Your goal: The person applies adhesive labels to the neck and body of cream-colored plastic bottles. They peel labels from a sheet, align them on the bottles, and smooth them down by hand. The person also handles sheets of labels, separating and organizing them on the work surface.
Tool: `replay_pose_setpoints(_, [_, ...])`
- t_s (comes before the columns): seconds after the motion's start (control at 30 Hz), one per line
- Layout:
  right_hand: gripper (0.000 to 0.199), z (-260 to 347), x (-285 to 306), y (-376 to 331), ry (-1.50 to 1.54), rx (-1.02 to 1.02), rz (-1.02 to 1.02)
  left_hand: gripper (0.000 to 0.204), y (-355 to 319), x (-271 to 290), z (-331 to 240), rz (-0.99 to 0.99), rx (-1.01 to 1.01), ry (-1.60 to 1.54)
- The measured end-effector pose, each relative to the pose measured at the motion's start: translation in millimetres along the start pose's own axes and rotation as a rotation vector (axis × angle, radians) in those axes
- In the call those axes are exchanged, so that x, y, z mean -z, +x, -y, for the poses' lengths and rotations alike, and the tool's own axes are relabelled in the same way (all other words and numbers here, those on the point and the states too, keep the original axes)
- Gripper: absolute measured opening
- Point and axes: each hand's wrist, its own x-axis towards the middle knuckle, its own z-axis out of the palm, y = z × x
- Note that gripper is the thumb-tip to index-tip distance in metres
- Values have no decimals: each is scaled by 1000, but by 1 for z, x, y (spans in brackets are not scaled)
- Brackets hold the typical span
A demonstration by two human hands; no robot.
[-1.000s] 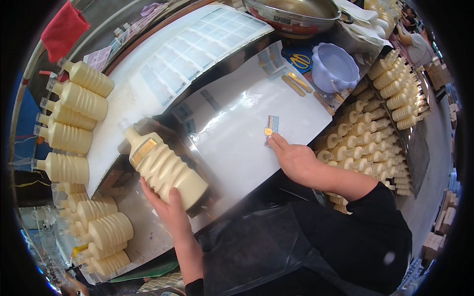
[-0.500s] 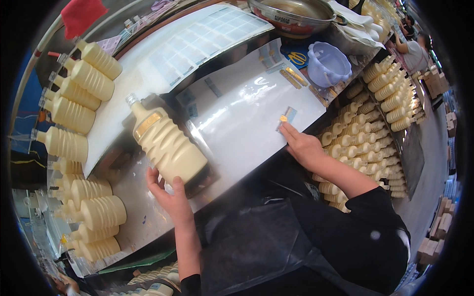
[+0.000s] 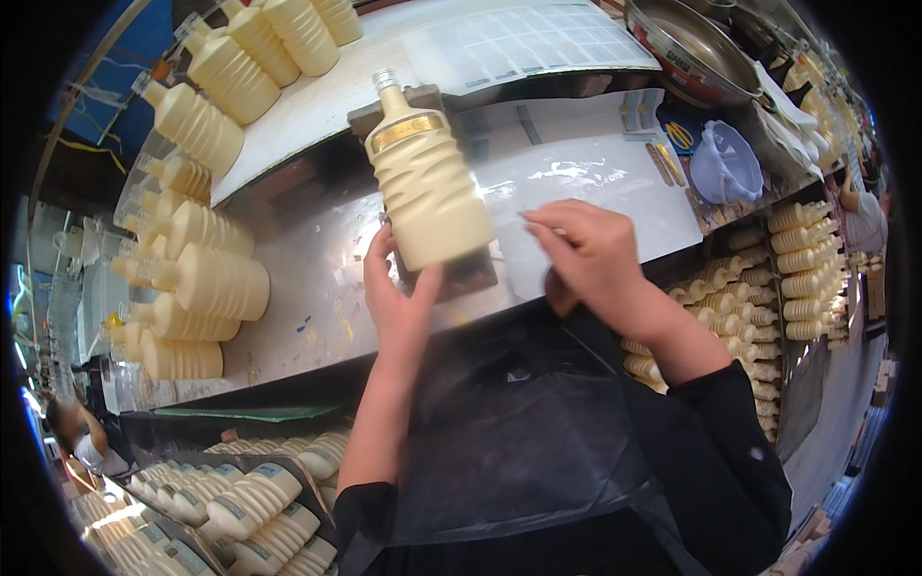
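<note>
A cream-coloured ribbed bottle (image 3: 432, 192) with a gold band near its shoulder and a clear threaded neck lies tilted on a dark rest (image 3: 471, 275). My left hand (image 3: 399, 298) grips its lower end, thumb against the base and fingers along the left side. To the right of the bottle, my right hand (image 3: 595, 252) is closed in a pinch over the white sheet (image 3: 576, 173). A thin, small decal (image 3: 525, 217) seems to stick out at its fingertips, mostly hidden. Several blue and gold decal strips (image 3: 665, 165) lie on the sheet's far right.
Cream bottles (image 3: 223, 278) crowd the left side of the table. A lavender basin (image 3: 727, 163) stands at the right, beside yellow-handled scissors (image 3: 680, 134). Beyond it is a wide metal pan (image 3: 691, 48). Racked bottles (image 3: 735, 317) fill the space right of the table.
My right hand has left the blue-and-gold decal's spot on the sheet and moved toward the bottle. That decal no longer shows there. The view has swung left; my left hand stays at the bottle's base.
</note>
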Motion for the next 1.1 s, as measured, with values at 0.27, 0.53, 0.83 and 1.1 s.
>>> replay_pose_setpoints(0.27, [29, 54, -81, 3, -482, 311, 252, 65, 11, 10, -17, 99, 155, -319])
replay_pose_setpoints(0.53, [28, 13, -50, 15, -102, -42, 97, 71, 11, -4, 5, 28, 184, -411])
replay_pose_setpoints(0.83, [48, -34, -68, 23, 406, -635, 412, 56, 21, -26, 23, -116, 51, -127])
replay_pose_setpoints(1.1, [51, -37, -69, 19, 512, -640, 417, 55, 19, -28, 19, -107, 65, -289])
